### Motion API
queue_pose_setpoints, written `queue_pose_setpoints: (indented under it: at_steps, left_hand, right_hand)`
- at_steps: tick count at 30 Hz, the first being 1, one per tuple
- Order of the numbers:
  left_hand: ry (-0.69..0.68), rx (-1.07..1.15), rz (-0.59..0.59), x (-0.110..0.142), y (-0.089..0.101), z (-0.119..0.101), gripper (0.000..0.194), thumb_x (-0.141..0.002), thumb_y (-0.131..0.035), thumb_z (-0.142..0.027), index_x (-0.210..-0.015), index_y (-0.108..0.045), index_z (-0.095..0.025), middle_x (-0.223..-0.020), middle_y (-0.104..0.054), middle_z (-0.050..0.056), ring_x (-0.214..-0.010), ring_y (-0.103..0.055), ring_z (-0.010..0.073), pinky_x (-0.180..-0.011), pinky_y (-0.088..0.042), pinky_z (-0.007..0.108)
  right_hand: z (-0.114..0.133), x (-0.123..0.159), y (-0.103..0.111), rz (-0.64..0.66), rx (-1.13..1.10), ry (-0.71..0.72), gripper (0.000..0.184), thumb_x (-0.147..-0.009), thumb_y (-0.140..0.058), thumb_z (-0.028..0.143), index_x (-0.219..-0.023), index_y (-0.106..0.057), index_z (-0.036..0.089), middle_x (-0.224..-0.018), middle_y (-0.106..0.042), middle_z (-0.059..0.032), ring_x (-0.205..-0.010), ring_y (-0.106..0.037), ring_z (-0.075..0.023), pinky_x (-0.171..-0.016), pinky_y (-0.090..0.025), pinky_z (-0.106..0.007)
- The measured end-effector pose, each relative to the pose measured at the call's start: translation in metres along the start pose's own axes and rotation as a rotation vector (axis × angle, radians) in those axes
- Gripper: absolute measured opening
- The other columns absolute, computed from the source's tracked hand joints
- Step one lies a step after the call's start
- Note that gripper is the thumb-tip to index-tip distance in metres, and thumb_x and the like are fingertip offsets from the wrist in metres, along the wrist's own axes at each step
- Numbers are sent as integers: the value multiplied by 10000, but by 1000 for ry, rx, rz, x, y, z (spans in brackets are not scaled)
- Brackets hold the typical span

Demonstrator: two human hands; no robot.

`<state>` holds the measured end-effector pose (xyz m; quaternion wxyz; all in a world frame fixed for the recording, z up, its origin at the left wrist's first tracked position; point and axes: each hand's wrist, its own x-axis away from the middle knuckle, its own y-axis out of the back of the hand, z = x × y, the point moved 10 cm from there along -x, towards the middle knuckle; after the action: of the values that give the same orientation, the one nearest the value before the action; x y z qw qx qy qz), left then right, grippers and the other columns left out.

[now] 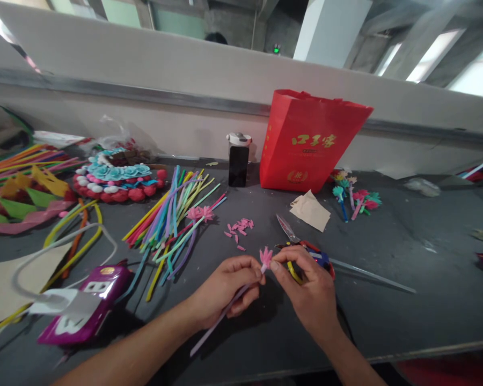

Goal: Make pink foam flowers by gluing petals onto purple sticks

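My left hand (237, 289) is closed around a lilac pipe cleaner (215, 328), which slants down toward the table's front edge. At its upper end sits a small pink flower (265, 257) of short fuzzy petals. My right hand (308, 289) pinches at the flower's right side with thumb and forefinger; whether a loose petal is between them is hidden. Just behind the flower lie several cut pink pipe cleaner pieces (241, 225). Partly covered by my right hand are scissors (286, 228) and a blue glue gun (321, 258) with a clear glue stick (374, 276) sticking out.
Bundled coloured pipe cleaners (173, 209) and a purple power strip (90, 303) lie left. A red bag (312, 142) and a bottle (239, 140) with a black phone (238, 167) before it stand behind. Finished flowers (364, 201) and brown paper (310, 210) lie right.
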<state>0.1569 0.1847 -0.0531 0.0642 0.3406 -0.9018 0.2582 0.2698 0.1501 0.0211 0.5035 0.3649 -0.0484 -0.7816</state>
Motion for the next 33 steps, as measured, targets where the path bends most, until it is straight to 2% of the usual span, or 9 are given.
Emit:
queue_pose_setpoints:
  at_steps: [21, 24, 25, 27, 30, 33]
  left_hand:
    - [15, -29, 8, 1, 0, -1, 159, -852, -569, -324, -772, -548, -189, -411, -373, -101, -309, -175, 38, -308, -107, 178]
    - [-17, -5, 5, 1, 1, -3, 134, -856, -563, -296, -781, -558, -186, -409, -386, -96, -309, -171, 39, -310, -106, 182]
    - [-37, 7, 3, 1, 2, -5, 131, -861, -561, -291, -786, -564, -184, -409, -395, -93, -307, -181, 40, -312, -110, 183]
    - [-92, 34, -7, 2, 4, -9, 132, -871, -570, -293, -803, -581, -181, -426, -427, -81, -307, -232, 45, -321, -142, 186]
    - [-205, 74, -59, 4, 11, -20, 138, -855, -631, -311, -829, -620, -176, -508, -505, -55, -374, -385, 64, -383, -288, 189]
    - [-328, 67, -141, 8, 19, -35, 142, -809, -709, -295, -820, -674, -157, -684, -619, 1, -607, -556, 99, -611, -440, 215]
  right_hand:
    - [0, -3, -5, 38, -57, -39, 119, -877, -624, 245, -762, -634, 215, -795, -653, -1, -819, -622, -162, -816, -472, -294]
    - [-5, -3, -3, 43, -76, -84, 78, -878, -630, 287, -900, -673, 225, -873, -684, -14, -841, -645, -165, -807, -499, -290]
    - [-8, -3, -1, 42, -94, -108, 140, -882, -627, 307, -991, -674, 231, -916, -691, -20, -854, -655, -167, -809, -510, -293]
    - [-14, -2, 4, 17, -139, -157, 270, -890, -616, 341, -1139, -643, 240, -970, -697, -32, -875, -671, -174, -806, -531, -298]
    - [-19, 1, 11, -27, -187, -196, 287, -896, -604, 361, -1152, -639, 235, -999, -704, -46, -904, -680, -185, -788, -544, -291]
    - [-16, 3, 10, -19, -211, -189, 252, -898, -606, 361, -1110, -654, 235, -1029, -703, -46, -912, -678, -179, -798, -536, -281]
